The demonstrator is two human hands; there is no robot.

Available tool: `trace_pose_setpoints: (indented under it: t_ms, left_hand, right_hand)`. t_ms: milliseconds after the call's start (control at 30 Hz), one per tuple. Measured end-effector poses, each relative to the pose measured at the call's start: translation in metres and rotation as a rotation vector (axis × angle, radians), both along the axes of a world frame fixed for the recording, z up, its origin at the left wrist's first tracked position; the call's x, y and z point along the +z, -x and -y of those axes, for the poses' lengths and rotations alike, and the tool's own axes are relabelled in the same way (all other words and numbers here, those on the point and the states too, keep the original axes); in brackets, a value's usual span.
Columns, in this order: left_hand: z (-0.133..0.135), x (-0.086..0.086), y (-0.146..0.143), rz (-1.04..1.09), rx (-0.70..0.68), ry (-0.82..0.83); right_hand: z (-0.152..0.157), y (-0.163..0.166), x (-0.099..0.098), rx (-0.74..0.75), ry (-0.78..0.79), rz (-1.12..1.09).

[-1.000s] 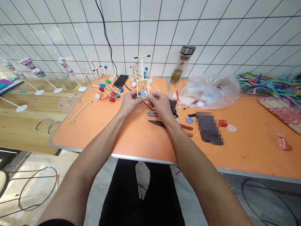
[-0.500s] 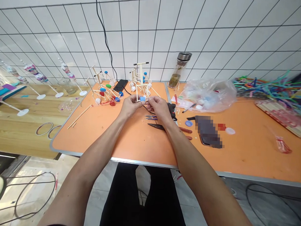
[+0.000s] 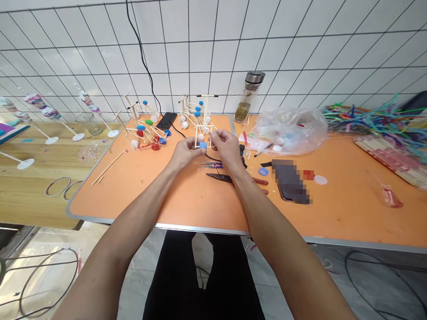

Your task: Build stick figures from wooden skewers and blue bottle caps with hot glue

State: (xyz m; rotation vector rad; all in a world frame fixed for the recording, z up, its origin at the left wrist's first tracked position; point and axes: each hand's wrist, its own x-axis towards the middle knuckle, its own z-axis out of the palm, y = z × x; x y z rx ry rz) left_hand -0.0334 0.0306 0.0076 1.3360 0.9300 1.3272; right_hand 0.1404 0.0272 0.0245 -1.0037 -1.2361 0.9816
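My left hand (image 3: pixel 184 153) pinches the lower left of a small model made of wooden sticks (image 3: pixel 206 110), its thumb close to a light-blue block (image 3: pixel 203 144) at the base. On the other side, the fingers of my right hand (image 3: pixel 226 146) are closed at the model's right-hand sticks. The model stands upright between my hands, topped by a crossbar with black ends. Right behind it are more stick pieces with blue caps (image 3: pixel 197 112) and white ones, partly covered by it. Small snips (image 3: pixel 212 165) and dark-bladed pliers or shears (image 3: pixel 220 177) lie below my right hand.
Other stick models with coloured caps (image 3: pixel 149 122) stand at the left, near a phone (image 3: pixel 166 120) and loose sticks (image 3: pixel 110 166). A glass bottle (image 3: pixel 246 98), a plastic bag (image 3: pixel 293 130) and a second phone (image 3: pixel 291 181) are to the right. The table's front edge (image 3: pixel 197 229) is close to me.
The model has tipped more upright, its crossbar shifting right and slightly down. My right hand has moved up a little on its side, and the base block shows more. The whole view has shifted slightly.
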Motion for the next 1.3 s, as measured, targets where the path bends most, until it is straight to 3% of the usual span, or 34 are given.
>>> trace_pose_setpoints:
  t_ms: [367,967,1300]
  left_hand:
    - [0.004,0.004,0.001,-0.001,-0.014,0.023]
    - [0.0,0.012,0.013,0.05,0.259,0.116]
    - [0.005,0.01,0.004,0.024,0.169,0.144]
  right_hand:
    - [-0.006,-0.001,-0.007,0.004,-0.005,-0.001]
    - [-0.003,0.01,-0.013,0.135,0.083,0.0]
    - [-0.001,0.007,-0.009,0.04,0.06,0.005]
